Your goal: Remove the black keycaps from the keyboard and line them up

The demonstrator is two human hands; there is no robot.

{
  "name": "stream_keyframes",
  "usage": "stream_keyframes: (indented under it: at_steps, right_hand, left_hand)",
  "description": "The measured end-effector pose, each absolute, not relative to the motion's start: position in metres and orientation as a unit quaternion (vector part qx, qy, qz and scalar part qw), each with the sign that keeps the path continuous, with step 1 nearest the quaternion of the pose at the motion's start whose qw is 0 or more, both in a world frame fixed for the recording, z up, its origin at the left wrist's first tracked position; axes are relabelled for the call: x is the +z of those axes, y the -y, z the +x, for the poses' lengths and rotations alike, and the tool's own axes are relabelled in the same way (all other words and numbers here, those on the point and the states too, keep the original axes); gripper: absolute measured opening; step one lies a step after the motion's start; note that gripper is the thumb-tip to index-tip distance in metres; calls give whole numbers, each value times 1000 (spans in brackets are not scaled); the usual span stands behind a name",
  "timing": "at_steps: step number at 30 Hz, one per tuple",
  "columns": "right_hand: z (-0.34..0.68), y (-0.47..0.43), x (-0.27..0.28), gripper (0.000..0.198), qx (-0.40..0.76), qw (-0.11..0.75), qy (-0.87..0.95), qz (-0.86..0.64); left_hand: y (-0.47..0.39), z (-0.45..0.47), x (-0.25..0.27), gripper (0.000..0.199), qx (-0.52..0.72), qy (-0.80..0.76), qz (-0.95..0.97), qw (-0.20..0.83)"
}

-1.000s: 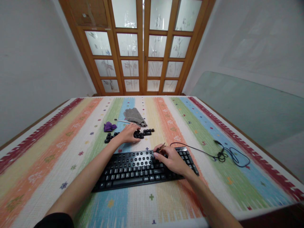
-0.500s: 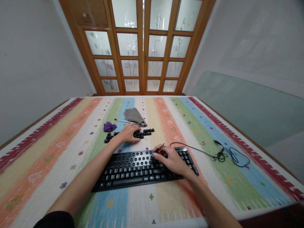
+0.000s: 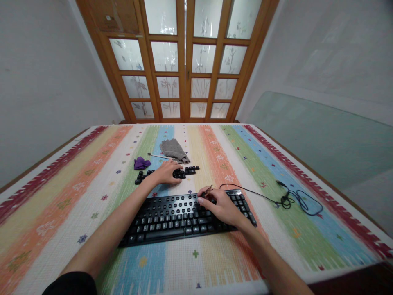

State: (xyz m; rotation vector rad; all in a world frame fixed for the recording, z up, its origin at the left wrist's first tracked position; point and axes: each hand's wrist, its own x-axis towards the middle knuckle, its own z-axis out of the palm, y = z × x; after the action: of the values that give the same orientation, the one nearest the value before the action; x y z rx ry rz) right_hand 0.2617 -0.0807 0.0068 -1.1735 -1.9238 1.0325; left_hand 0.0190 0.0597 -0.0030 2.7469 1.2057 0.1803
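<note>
Over the keyboard [image 3: 172, 221], the right hand [image 3: 221, 205] grips a brown item [image 3: 209, 190]; keep it steady. Left hand [image 3: 166, 171] curves at loose keys [image 3: 190, 170], grip unclear.

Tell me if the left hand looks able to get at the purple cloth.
Likely yes: the purple cloth lies near the left hand, uncovered, with nothing visibly standing between them.

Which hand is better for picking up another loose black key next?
Probably the left hand: it's down at the loose black keys, while the right hand holds a small brownish thing over the keyboard.
</note>
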Motion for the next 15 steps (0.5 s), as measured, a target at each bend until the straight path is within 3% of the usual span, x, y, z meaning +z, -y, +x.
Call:
stream_keyframes:
  at_steps: [5,15]
  right_hand:
    - [262,80,6,20,385,327,739,-447]
    - [263,82,11,20,394,334,731,-445]
  left_hand:
    - [-58,15,-5,56,89,-406,907,77]
    - [-35,1,1,29,161,-395,902,70]
